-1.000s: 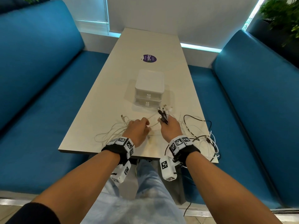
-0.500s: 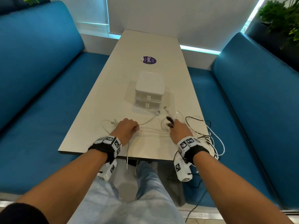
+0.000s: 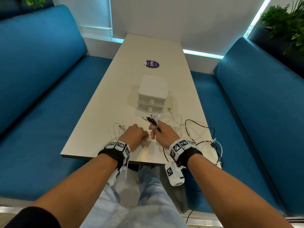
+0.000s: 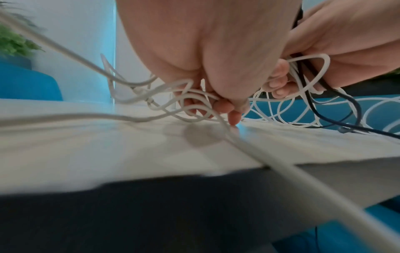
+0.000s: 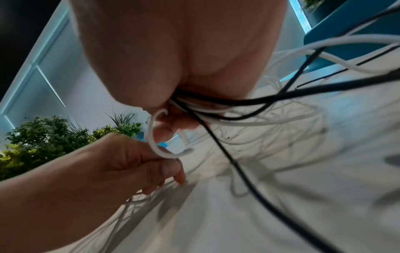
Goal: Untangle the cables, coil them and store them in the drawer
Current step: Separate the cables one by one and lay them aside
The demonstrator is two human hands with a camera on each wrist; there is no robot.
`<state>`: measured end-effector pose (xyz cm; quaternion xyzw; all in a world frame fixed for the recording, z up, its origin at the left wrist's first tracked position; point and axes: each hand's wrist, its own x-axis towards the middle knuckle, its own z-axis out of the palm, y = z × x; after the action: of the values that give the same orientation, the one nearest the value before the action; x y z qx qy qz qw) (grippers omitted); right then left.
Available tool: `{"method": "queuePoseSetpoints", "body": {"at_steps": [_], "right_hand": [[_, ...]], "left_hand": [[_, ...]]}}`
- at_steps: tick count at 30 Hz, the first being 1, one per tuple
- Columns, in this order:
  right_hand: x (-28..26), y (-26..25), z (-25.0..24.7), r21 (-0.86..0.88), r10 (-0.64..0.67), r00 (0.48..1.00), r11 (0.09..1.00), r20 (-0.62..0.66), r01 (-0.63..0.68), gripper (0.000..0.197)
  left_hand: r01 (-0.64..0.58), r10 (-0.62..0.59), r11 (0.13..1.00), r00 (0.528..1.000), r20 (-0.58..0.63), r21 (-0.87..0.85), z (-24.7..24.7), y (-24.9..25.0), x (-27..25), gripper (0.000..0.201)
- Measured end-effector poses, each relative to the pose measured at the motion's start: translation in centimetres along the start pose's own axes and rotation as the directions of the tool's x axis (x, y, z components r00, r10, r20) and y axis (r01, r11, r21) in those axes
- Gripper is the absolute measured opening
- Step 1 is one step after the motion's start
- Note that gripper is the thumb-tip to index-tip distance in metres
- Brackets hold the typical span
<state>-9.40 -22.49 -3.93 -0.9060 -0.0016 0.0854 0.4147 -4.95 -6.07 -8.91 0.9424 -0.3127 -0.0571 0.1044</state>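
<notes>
A tangle of white cables (image 3: 176, 124) and black cables (image 3: 199, 125) lies on the near end of the table (image 3: 105, 102). My right hand (image 3: 160, 134) grips a bundle of cable ends (image 3: 152, 120), white and black plugs sticking out above its fist. My left hand (image 3: 136, 134) sits close beside it, fingers curled round white cable strands (image 4: 184, 101). In the right wrist view the cables (image 5: 201, 109) run out from under my right palm. A white two-drawer box (image 3: 152, 94) stands just beyond the hands, both drawers closed.
Loose white cable loops (image 3: 116, 129) lie left of my left hand. More cable (image 3: 217, 148) hangs over the table's right near corner. A purple sticker (image 3: 152, 64) lies beyond the box. Blue benches (image 3: 256, 102) flank the table on both sides.
My hands, spread apart half a second ago, have come back together near the table's middle. The right hand again holds the plug bundle upright in front of the box.
</notes>
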Motion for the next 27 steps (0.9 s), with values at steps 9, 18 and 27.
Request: {"method": "queuePoseSetpoints", "body": {"at_steps": [9,18,27], "right_hand": [[-0.1,-0.3,0.6,0.128,-0.018,0.989,0.992,0.15,-0.002,0.023],[-0.7,2.7,-2.6,-0.651,0.107,0.992,0.758,0.06,-0.042,0.029],[-1.0,1.7,-1.2,-0.43,0.015,0.996,0.902,-0.088,-0.052,0.02]], "left_hand": [[0.003,-0.004,1.0,1.0,0.02,0.018,0.3,0.0,0.0,0.026],[-0.011,0.011,1.0,1.0,0.002,0.004,-0.2,-2.6,-0.2,0.023],[-0.048,0.055,0.973,0.998,-0.029,0.224,-0.6,-0.5,-0.2,0.026]]}}
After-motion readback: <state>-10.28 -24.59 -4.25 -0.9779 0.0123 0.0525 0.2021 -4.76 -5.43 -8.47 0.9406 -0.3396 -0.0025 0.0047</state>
